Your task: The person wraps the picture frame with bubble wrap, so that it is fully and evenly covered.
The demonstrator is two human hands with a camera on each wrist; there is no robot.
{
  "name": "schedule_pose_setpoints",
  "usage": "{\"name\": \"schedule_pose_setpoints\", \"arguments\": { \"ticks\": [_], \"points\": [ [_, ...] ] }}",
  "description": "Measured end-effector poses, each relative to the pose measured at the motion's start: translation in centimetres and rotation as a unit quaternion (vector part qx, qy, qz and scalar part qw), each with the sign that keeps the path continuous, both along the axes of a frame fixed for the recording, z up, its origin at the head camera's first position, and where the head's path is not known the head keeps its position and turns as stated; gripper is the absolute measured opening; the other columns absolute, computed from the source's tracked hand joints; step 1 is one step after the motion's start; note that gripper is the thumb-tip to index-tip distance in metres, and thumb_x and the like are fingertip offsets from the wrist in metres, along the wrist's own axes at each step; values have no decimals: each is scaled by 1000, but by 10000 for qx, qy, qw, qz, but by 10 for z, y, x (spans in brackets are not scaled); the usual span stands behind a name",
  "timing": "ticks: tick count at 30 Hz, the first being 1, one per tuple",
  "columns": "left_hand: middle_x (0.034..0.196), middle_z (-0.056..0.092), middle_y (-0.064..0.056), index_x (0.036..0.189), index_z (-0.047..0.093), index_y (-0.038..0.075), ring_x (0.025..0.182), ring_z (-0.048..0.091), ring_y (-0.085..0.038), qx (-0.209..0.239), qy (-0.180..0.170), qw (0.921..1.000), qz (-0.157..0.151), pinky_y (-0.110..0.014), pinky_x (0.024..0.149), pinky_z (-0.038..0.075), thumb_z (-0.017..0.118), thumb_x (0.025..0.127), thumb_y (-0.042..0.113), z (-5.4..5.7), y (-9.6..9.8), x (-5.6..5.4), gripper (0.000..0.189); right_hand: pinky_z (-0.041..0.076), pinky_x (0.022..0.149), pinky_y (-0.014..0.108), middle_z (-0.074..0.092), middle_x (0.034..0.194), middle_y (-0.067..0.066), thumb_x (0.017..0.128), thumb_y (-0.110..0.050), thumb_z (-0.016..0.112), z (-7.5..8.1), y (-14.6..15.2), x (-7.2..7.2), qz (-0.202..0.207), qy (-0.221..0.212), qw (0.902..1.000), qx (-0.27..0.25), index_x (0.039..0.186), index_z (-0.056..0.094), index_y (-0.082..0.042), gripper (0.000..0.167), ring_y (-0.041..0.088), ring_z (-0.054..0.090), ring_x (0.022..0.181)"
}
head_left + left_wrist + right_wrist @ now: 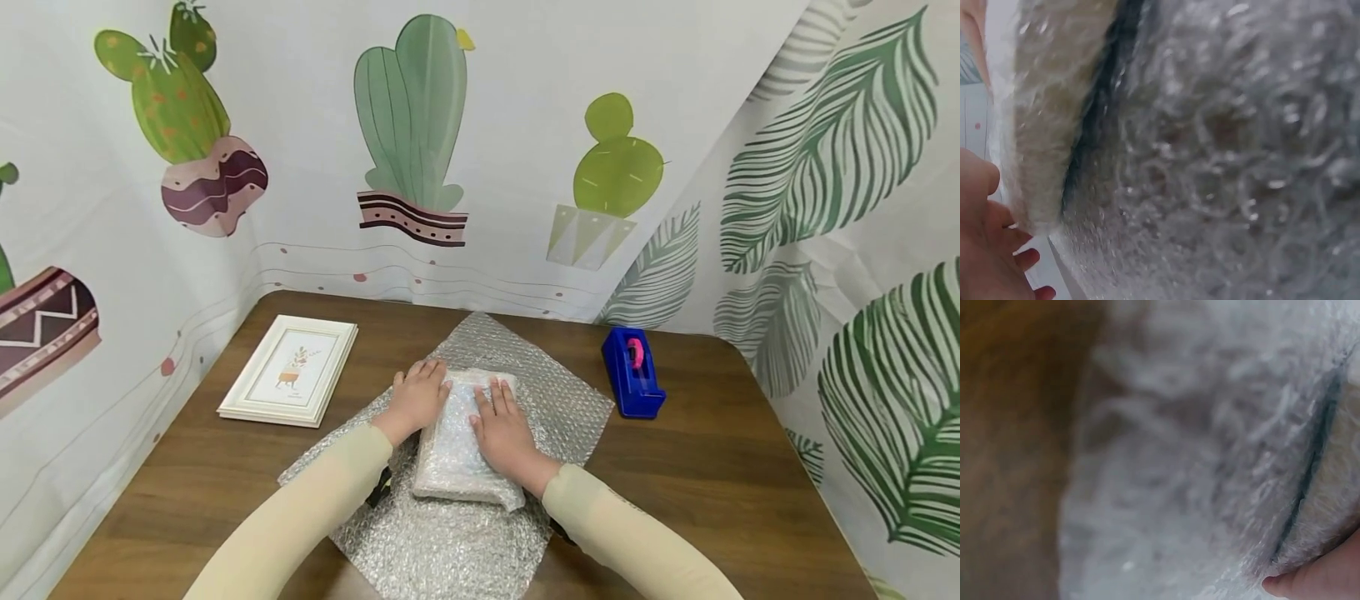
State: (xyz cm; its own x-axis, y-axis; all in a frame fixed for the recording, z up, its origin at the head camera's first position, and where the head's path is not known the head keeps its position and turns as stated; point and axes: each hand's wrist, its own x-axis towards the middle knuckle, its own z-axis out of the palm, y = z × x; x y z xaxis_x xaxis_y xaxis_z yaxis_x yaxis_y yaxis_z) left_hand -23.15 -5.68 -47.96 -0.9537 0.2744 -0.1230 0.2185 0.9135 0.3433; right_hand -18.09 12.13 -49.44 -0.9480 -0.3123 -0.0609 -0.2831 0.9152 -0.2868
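Note:
A flat rectangular package wrapped in bubble wrap lies on a larger sheet of bubble wrap. My left hand touches the package's far left corner, its fingers pointing away from me. Flat on the right part of the package rests my right hand, fingers spread. Through the wrap a pale side edge shows in the left wrist view, with a dark line along its base. What is inside cannot be made out clearly.
A cream picture frame lies to the left on the brown wooden table. Beyond the sheet's right corner stands a blue tape dispenser with a pink roll. A cloth wall printed with cacti and leaves encloses the table's back and sides.

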Motion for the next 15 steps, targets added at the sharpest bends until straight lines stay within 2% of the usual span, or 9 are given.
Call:
{"name": "schedule_pose_setpoints", "arguments": {
  "ticks": [2,4,6,8,10,12,13,15],
  "points": [
    [166,37,-16,158,37,5,154,33,-37,66,-92,9999,-61,-67,120,29,38,111,32,1,-1,-3,54,30,125,58,20,169,27,111,-28,40,0,0,0,-34,-34,10000,-26,159,34,-2,55,44,17,159],
    [168,31,-17,160,32,5,156,30,-39,343,-340,9988,-111,-68,121,27,38,111,31,1,-3,-3,56,31,124,59,20,169,27,111,-29,39,0,1,1,-64,-60,10000,-38,159,34,-2,55,44,17,159],
    [170,23,-22,161,25,0,157,25,-41,795,-593,9949,-200,-66,124,24,38,110,28,0,-5,-3,59,31,124,60,19,169,27,111,-29,39,0,2,1,-89,-114,9999,-47,159,33,-2,56,43,16,159],
    [170,15,-26,162,15,-4,159,19,-43,1350,-884,9866,-230,-63,127,19,38,110,24,1,-7,-1,64,29,125,60,17,170,27,111,-29,39,0,4,2,-111,-181,9998,-65,160,31,-3,56,43,14,160],
    [170,9,-29,161,7,-8,159,14,-43,1764,-1039,9786,-224,-59,130,16,39,109,21,4,-10,4,68,28,125,60,18,169,28,111,-29,40,0,4,2,-101,-142,9998,-109,159,32,-2,56,44,15,160],
    [169,9,-32,160,5,-12,159,14,-45,1976,-972,9752,-236,-57,130,16,42,107,18,8,-13,13,71,27,126,59,17,169,28,111,-29,40,-1,4,1,-63,-132,9998,-137,160,32,-2,57,44,14,160],
    [169,10,-32,160,6,-12,158,15,-46,1985,-934,9754,-230,-57,130,17,45,106,17,11,-14,19,72,26,127,59,17,170,27,111,-29,40,-1,4,1,-44,-108,9998,-143,160,32,-2,57,44,14,160],
    [168,14,-32,159,13,-13,157,20,-47,1783,-708,9807,-390,-58,128,20,50,105,17,14,-16,34,72,27,126,59,18,169,27,111,-29,39,-3,3,1,-10,-6,9999,-160,159,33,-2,56,44,16,159]
  ]
}}
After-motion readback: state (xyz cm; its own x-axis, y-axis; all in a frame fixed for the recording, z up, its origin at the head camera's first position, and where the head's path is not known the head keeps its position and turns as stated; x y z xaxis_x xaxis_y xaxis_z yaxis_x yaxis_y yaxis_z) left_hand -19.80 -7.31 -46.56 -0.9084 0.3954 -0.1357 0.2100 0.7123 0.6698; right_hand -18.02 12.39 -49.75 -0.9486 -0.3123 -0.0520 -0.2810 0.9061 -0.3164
